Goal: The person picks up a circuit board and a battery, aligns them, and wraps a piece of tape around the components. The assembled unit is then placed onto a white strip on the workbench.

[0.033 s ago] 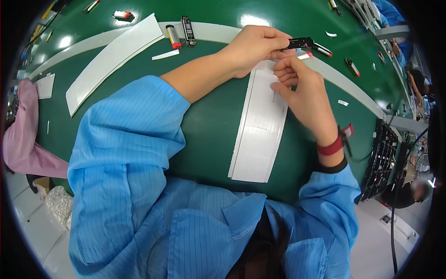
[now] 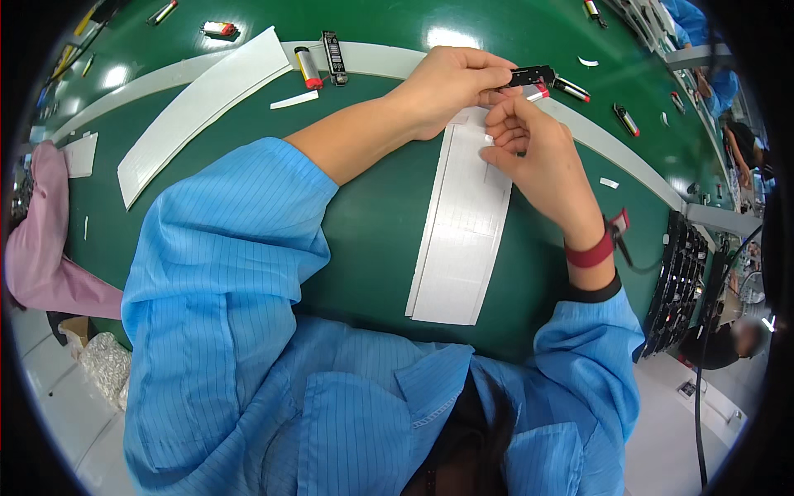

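Observation:
My left hand (image 2: 453,89) pinches one end of a small black plastic frame (image 2: 534,76) above the far part of the table. Just under the frame shows a silver cell with a red end (image 2: 538,93), partly hidden by fingers. My right hand (image 2: 542,157) is close beside it, fingers curled and thumb near the fingertips; what they hold, if anything, is too small to make out. Below both hands lies a long white sheet of strips (image 2: 461,236). Beyond the frame rests another silver cell with a red end (image 2: 571,89).
A wide white sheet (image 2: 207,112) lies at left, with a red-ended cell (image 2: 308,68) and a black part (image 2: 334,58) right of it. Black trays (image 2: 668,285) stand at the right edge. A corded red wrist strap (image 2: 590,250) circles my right wrist. A pink sleeve (image 2: 50,223) is at far left.
The black frame and the cell under it have shifted very slightly left and away from me. My right hand has moved a little with them.

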Tool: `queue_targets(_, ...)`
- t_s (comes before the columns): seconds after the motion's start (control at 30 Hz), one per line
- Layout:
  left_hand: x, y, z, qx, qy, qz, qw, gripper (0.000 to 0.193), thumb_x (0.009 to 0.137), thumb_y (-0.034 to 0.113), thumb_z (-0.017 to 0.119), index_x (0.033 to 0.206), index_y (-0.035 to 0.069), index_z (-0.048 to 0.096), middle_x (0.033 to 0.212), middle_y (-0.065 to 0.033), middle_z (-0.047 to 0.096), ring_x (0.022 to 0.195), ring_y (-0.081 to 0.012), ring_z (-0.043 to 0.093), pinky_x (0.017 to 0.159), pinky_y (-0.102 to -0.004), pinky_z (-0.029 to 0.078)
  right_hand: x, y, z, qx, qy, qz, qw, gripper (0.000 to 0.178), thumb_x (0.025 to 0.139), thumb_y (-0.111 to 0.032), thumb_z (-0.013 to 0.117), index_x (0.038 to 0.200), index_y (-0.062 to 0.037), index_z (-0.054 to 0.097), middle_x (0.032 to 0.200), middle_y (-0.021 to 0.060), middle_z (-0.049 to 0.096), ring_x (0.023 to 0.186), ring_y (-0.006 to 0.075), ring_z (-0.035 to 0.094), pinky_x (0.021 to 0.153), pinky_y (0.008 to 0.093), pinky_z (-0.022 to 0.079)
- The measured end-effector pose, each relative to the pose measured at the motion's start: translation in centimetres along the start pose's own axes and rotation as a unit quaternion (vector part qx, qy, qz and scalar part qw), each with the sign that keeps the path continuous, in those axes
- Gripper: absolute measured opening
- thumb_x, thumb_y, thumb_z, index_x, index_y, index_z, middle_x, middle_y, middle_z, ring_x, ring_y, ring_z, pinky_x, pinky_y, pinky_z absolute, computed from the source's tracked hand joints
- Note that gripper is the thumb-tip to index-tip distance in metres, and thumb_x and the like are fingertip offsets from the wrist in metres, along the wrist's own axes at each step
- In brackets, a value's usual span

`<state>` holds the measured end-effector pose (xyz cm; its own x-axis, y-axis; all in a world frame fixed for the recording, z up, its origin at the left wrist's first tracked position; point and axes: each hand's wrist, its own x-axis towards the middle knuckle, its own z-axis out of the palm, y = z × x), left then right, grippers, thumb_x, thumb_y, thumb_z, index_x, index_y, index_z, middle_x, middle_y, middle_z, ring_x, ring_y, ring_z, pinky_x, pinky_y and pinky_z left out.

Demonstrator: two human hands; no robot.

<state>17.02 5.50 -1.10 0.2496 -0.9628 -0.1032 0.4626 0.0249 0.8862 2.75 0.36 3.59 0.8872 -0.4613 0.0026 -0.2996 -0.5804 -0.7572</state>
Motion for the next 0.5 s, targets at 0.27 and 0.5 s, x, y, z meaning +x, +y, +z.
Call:
queue_targets(0.27,-1.0,0.3,-0.2,0.052,0.019,0.014,0.998,0.026,0.086,0.010,0.052,0.105,-0.008,0.055,0.089,-0.0143,0.061,0.084,-0.0171,0.061,0.079,-0.0262,0.050,-3.7,-1.7,1.7,-0.191,0.097,-0.246,0.945,0.020,0.068,0.010,0.059,0.078,-0.0034,0.048,0.074,0.0121,0.057,0.066,0.0253,0.058,0.061,0.0271,0.047)
queue_targets(0.5,-1.8,2.1,-0.5,-0.003,-0.070,-0.105,0.992,0.028,0.088,0.010,0.047,0.106,-0.011,0.053,0.100,-0.0201,0.058,0.092,-0.0202,0.060,0.088,-0.0271,0.047,-1.4,1.2,-2.8,0.438,0.213,0.094,0.868,0.016,0.080,0.002,0.058,0.089,-0.0024,0.046,0.083,0.0116,0.061,0.074,0.0165,0.060,0.069,0.0264,0.049)
